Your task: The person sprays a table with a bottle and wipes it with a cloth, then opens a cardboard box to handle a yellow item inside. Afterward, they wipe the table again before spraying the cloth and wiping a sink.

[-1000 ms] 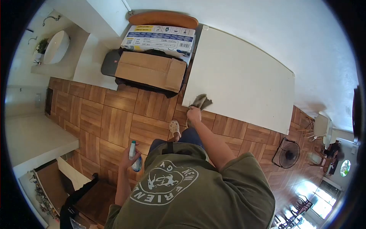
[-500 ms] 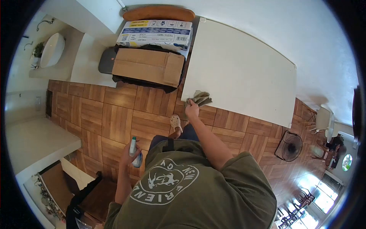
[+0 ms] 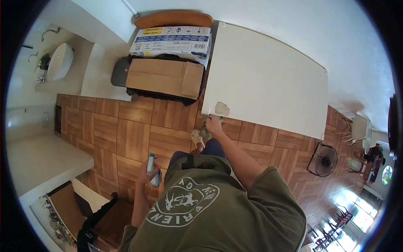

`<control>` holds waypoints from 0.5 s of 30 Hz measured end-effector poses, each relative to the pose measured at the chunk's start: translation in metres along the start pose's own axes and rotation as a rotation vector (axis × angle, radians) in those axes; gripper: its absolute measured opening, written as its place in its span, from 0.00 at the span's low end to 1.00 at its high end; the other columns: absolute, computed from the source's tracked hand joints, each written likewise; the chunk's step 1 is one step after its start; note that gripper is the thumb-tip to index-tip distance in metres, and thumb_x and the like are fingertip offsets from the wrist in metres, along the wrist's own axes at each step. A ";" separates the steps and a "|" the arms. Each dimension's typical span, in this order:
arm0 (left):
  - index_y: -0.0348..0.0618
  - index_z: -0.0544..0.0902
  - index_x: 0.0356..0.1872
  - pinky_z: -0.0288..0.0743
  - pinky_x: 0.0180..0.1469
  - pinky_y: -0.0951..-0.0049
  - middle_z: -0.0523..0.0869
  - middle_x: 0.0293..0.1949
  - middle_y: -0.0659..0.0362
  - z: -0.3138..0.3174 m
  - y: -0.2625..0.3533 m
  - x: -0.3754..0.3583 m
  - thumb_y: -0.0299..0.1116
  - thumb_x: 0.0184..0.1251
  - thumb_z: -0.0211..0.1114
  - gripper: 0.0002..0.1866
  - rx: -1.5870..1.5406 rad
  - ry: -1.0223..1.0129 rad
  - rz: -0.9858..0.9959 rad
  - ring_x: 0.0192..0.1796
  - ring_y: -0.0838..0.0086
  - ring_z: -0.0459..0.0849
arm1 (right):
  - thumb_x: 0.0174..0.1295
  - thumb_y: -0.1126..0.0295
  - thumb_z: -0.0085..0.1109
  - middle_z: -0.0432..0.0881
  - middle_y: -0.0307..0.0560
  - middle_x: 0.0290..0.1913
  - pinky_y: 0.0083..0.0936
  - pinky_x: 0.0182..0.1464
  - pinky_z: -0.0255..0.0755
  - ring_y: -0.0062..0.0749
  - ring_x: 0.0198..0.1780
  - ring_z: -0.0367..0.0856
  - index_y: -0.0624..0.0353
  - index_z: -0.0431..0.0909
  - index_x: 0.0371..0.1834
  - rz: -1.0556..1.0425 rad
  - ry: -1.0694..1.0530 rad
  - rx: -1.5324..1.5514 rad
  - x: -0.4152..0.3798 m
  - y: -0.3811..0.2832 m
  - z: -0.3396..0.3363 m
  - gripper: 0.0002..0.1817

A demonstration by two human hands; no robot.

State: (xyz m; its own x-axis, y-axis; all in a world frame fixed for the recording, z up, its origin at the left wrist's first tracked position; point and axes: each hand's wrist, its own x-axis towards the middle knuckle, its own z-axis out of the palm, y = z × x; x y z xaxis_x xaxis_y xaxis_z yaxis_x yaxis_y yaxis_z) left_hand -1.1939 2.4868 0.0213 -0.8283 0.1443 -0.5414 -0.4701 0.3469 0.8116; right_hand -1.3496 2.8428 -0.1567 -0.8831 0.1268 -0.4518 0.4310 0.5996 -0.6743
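My right hand [image 3: 214, 125] is at the near edge of a white table [image 3: 268, 80], gripping a grey-brown cloth [image 3: 221, 109] that lies partly over the table's near left corner and partly hangs below it. My left hand [image 3: 147, 173] is held low by my side and is closed around a spray bottle [image 3: 153, 171] with a teal nozzle and blue liquid. My green shirt fills the lower middle of the view.
Cardboard boxes [image 3: 166, 77] and a printed carton [image 3: 172, 40] sit left of the table on a wood parquet floor [image 3: 126, 130]. A floor fan [image 3: 322, 161] stands at right. A white counter [image 3: 37, 159] is at left, a basin [image 3: 58, 61] at far left.
My right hand has pulled the cloth from the table surface back to its near left edge, so less cloth shows on top. The spray bottle stays at my side.
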 end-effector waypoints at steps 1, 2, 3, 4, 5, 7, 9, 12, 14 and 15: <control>0.40 0.75 0.62 0.77 0.42 0.74 0.81 0.31 0.63 -0.001 -0.004 -0.002 0.27 0.62 0.70 0.26 0.018 0.016 0.000 0.36 0.79 0.81 | 0.66 0.69 0.48 0.78 0.68 0.37 0.50 0.52 0.71 0.63 0.46 0.78 0.66 0.79 0.46 -0.016 0.077 -0.041 -0.017 -0.027 -0.025 0.14; 0.40 0.75 0.62 0.77 0.42 0.74 0.81 0.31 0.63 -0.002 -0.007 -0.006 0.27 0.62 0.70 0.26 0.036 0.025 -0.005 0.36 0.79 0.81 | 0.66 0.70 0.47 0.78 0.67 0.38 0.51 0.52 0.71 0.64 0.45 0.78 0.65 0.79 0.46 -0.075 0.174 0.022 -0.023 -0.050 -0.041 0.13; 0.40 0.75 0.62 0.77 0.42 0.74 0.82 0.31 0.63 -0.003 -0.009 -0.011 0.27 0.62 0.70 0.26 0.048 0.026 -0.030 0.37 0.79 0.81 | 0.66 0.71 0.47 0.77 0.67 0.39 0.51 0.51 0.71 0.64 0.45 0.78 0.64 0.78 0.47 -0.123 0.274 0.085 -0.024 -0.068 -0.053 0.13; 0.39 0.74 0.62 0.77 0.42 0.74 0.82 0.31 0.63 -0.006 -0.010 -0.012 0.27 0.62 0.70 0.26 0.062 0.014 -0.051 0.37 0.79 0.81 | 0.66 0.72 0.47 0.76 0.66 0.39 0.52 0.51 0.71 0.64 0.44 0.78 0.63 0.78 0.47 -0.163 0.386 0.143 -0.023 -0.083 -0.064 0.12; 0.39 0.74 0.62 0.77 0.43 0.74 0.82 0.32 0.63 -0.005 -0.009 -0.008 0.27 0.63 0.70 0.26 0.075 -0.007 -0.064 0.37 0.79 0.81 | 0.65 0.73 0.47 0.76 0.65 0.43 0.52 0.50 0.71 0.63 0.44 0.78 0.62 0.77 0.48 -0.256 0.376 0.049 -0.020 -0.098 -0.076 0.12; 0.39 0.74 0.62 0.77 0.43 0.74 0.82 0.32 0.63 -0.005 -0.012 -0.006 0.27 0.63 0.70 0.26 0.048 -0.050 -0.047 0.37 0.79 0.81 | 0.63 0.75 0.49 0.74 0.64 0.50 0.52 0.48 0.72 0.61 0.43 0.79 0.61 0.76 0.50 -0.345 0.329 -0.171 -0.001 -0.097 -0.064 0.13; 0.38 0.74 0.63 0.77 0.43 0.74 0.81 0.32 0.62 -0.004 0.001 -0.003 0.26 0.64 0.69 0.26 0.036 -0.096 -0.017 0.38 0.78 0.81 | 0.63 0.76 0.50 0.74 0.63 0.52 0.48 0.47 0.73 0.60 0.44 0.80 0.61 0.76 0.51 -0.269 0.134 -0.270 0.006 -0.070 -0.034 0.14; 0.37 0.73 0.63 0.77 0.44 0.73 0.81 0.32 0.62 -0.002 0.007 -0.001 0.25 0.64 0.68 0.26 0.107 -0.091 -0.034 0.38 0.77 0.81 | 0.65 0.75 0.51 0.80 0.59 0.48 0.37 0.46 0.76 0.51 0.45 0.82 0.63 0.78 0.51 -0.229 -0.164 -0.021 -0.004 -0.060 -0.024 0.13; 0.37 0.72 0.64 0.77 0.44 0.73 0.81 0.32 0.62 0.001 0.015 -0.001 0.24 0.64 0.68 0.26 0.090 -0.094 -0.040 0.38 0.77 0.81 | 0.67 0.74 0.51 0.83 0.54 0.45 0.32 0.45 0.76 0.43 0.45 0.83 0.65 0.78 0.51 -0.167 -0.207 0.359 -0.015 -0.049 -0.028 0.12; 0.37 0.72 0.64 0.77 0.44 0.73 0.81 0.32 0.62 0.002 0.020 -0.001 0.24 0.64 0.68 0.26 0.081 -0.088 -0.041 0.38 0.77 0.81 | 0.68 0.73 0.51 0.84 0.51 0.43 0.30 0.45 0.76 0.38 0.45 0.83 0.65 0.79 0.51 -0.091 -0.165 0.630 -0.021 -0.052 -0.036 0.12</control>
State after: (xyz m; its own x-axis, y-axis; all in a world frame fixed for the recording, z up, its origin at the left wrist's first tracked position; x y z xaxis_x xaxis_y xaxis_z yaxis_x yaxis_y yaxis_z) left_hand -1.2023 2.4953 0.0376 -0.7773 0.2084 -0.5936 -0.4736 0.4274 0.7701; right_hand -1.3601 2.8375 -0.0917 -0.9029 -0.0558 -0.4263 0.4260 0.0181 -0.9045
